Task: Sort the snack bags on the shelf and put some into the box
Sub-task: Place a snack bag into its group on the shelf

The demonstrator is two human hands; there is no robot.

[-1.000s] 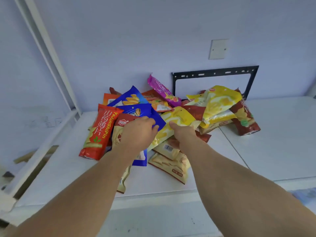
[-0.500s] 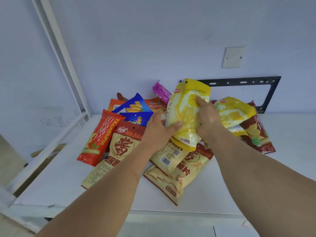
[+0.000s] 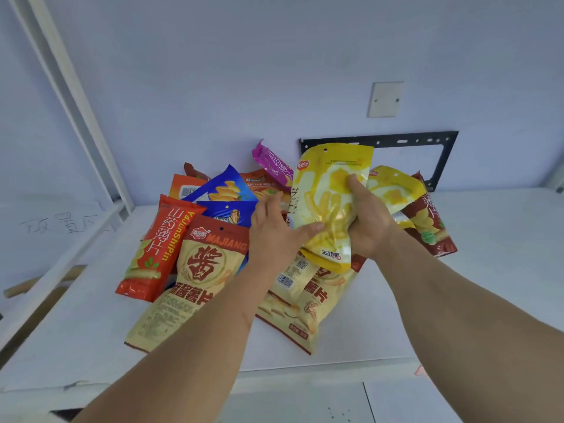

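Note:
A yellow snack bag [image 3: 328, 190] stands upright above the pile, held by both hands. My right hand [image 3: 367, 221] grips its right side with the thumb across the front. My left hand [image 3: 274, 236] holds its lower left edge, thumb on the front. Under them lies a heap of snack bags on the white shelf [image 3: 488, 270]: a beige MAJIANG bag [image 3: 195, 276], an orange-red bag [image 3: 155, 248], blue bags [image 3: 225, 190], a purple bag [image 3: 271, 163], another yellow bag [image 3: 393, 187], a dark red bag [image 3: 430, 221] and a beige bag [image 3: 305, 306] near the front. No box is in view.
The shelf's white upright post [image 3: 76, 102] slants at the left. A black metal bracket [image 3: 427, 141] and a white wall plate [image 3: 385, 99] sit on the wall behind the pile. The shelf's front edge [image 3: 305, 377] runs below my arms.
Both hands went from pressing on the pile to lifting the yellow bag out of it; it now stands upright above the heap. The beige MAJIANG bag has come into sight.

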